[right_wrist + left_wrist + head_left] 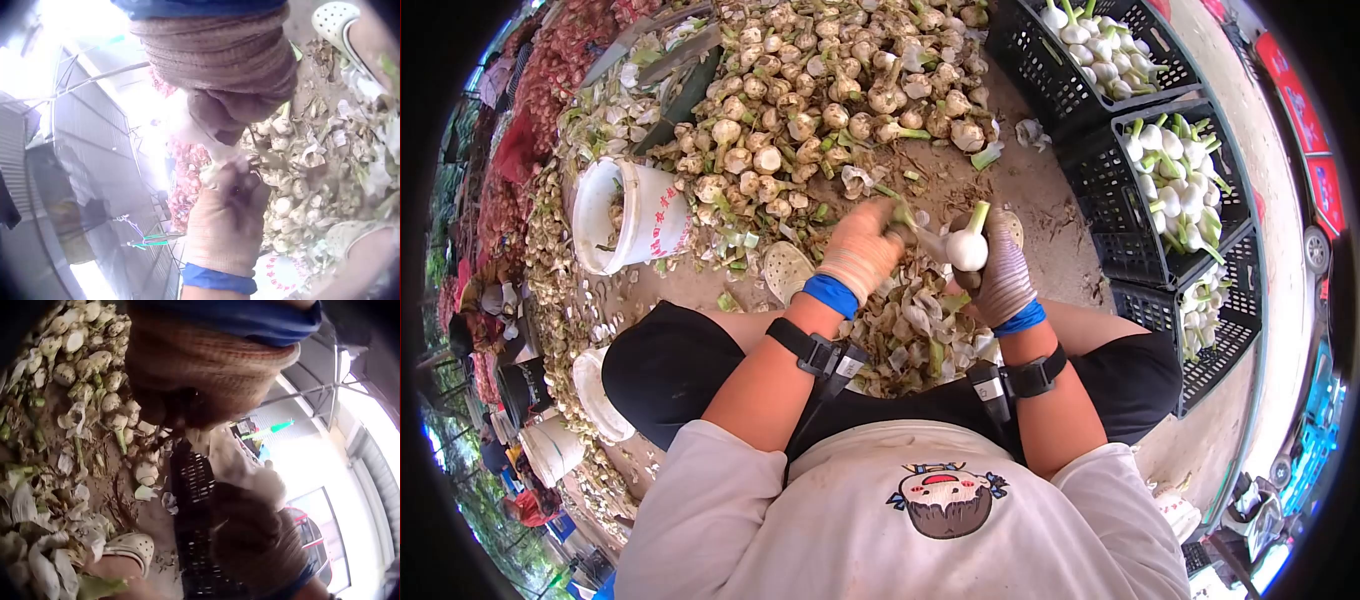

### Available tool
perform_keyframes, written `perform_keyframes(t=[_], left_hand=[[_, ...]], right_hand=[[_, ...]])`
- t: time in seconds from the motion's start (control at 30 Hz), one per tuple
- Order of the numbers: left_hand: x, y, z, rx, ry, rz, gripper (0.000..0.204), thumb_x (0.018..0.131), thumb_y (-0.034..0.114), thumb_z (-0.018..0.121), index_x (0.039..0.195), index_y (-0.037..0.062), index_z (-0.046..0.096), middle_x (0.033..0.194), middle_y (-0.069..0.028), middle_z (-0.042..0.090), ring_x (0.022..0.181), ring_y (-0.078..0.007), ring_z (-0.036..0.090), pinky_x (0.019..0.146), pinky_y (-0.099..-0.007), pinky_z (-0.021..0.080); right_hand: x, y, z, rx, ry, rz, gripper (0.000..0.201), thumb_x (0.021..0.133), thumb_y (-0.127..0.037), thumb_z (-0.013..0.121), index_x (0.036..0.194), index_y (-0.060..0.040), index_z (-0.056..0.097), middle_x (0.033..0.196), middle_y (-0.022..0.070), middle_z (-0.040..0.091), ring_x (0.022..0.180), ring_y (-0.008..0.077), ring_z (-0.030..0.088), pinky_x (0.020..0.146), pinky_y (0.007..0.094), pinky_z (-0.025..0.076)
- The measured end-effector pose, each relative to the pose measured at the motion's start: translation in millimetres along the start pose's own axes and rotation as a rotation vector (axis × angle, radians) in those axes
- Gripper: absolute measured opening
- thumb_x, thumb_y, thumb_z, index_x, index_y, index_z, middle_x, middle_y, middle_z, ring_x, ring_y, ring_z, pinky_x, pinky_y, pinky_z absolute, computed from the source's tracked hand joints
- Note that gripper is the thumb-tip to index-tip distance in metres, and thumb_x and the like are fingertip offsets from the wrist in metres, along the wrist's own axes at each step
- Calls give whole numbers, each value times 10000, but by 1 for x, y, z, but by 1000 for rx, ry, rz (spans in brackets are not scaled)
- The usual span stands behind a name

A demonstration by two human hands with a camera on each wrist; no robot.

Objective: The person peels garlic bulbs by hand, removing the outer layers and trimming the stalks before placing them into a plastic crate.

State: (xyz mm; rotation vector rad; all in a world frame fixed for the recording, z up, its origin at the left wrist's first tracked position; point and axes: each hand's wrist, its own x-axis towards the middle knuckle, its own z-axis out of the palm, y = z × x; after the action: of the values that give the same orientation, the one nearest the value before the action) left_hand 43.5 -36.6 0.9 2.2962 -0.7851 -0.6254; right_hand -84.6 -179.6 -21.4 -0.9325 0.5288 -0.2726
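Note:
In the head view my gloved right hand grips a white garlic bulb, its short green stem pointing up. The gloved left hand is just to the left, fingers curled and pinching a strip of garlic skin that stretches to the bulb. From the left wrist, the pale bulb shows above the dark glove of the right hand. Glare washes out much of the bulb in the right wrist view. Peeled skins lie heaped between the legs, below both hands.
A large pile of unpeeled garlic spreads ahead. Black crates with white, trimmed bulbs line the right side. A white bucket lies tipped at the left of the pile. Pale clogs are on the feet beside the hands.

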Motion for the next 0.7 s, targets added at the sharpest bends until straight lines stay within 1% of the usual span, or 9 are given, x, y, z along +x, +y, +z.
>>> perform_keyframes(t=[0.07,0.17,0.33,0.37,0.43,0.47,0.53,0.57,0.7], left_hand=[[6,-11,7,-415,-47,-186,271,827,141,536,1054,-3,570,982,-130,615,888,-246,597,758,-348,480],[5,-35,27,-1175,-241,-283,248,866,108,466,1077,12,553,966,-114,602,817,-218,601,694,-298,499],[10,-42,4,646,-187,999,273,872,178,454,1059,12,564,991,-102,603,789,-199,616,732,-303,500],[9,-41,4,643,-189,997,273,872,178,454,1059,12,564,991,-102,603,789,-199,616,732,-303,500],[8,-38,5,-150,-765,83,376,836,288,510,1089,16,561,1039,-129,598,896,-236,609,833,-339,476],[27,-85,51,326,-766,-100,511,780,356,560,1175,36,516,1147,-176,546,1027,-264,558,916,-346,431],[33,-72,24,514,-563,-249,634,739,355,607,1271,69,415,1268,-204,427,1122,-328,479,940,-366,417],[41,-83,16,497,-304,-299,661,732,347,623,1286,73,390,1290,-205,397,1142,-346,459,935,-382,420],[92,-127,-45,483,86,-552,602,750,270,613,1273,71,392,1304,-190,384,1109,-378,471,893,-409,450]], right_hand=[[2,-15,-2,416,-225,569,356,855,-368,570,1036,-63,544,833,74,596,685,108,580,506,207,484],[-1,7,20,-143,163,313,438,846,-453,543,1034,-58,535,830,72,605,621,126,578,429,206,473],[12,9,6,526,154,422,380,845,-326,571,1088,-36,532,976,91,580,850,204,584,641,269,534],[13,10,2,525,156,425,380,845,-326,571,1088,-36,532,976,91,580,850,204,584,641,269,534],[19,12,-2,-106,97,343,323,855,-304,532,988,-16,593,908,129,609,823,251,608,688,303,522],[25,7,-6,-982,168,229,351,835,-326,554,1014,-28,602,881,158,608,844,293,603,759,342,485],[24,18,-21,-1236,367,-302,198,803,-169,619,962,-49,618,974,167,587,899,315,565,829,339,436],[30,5,-29,-542,419,-39,191,810,-176,614,941,-38,604,937,167,598,878,311,572,806,346,446],[3,-96,-76,525,57,-251,328,909,-262,446,1120,-15,490,997,110,568,871,201,559,727,313,488]])
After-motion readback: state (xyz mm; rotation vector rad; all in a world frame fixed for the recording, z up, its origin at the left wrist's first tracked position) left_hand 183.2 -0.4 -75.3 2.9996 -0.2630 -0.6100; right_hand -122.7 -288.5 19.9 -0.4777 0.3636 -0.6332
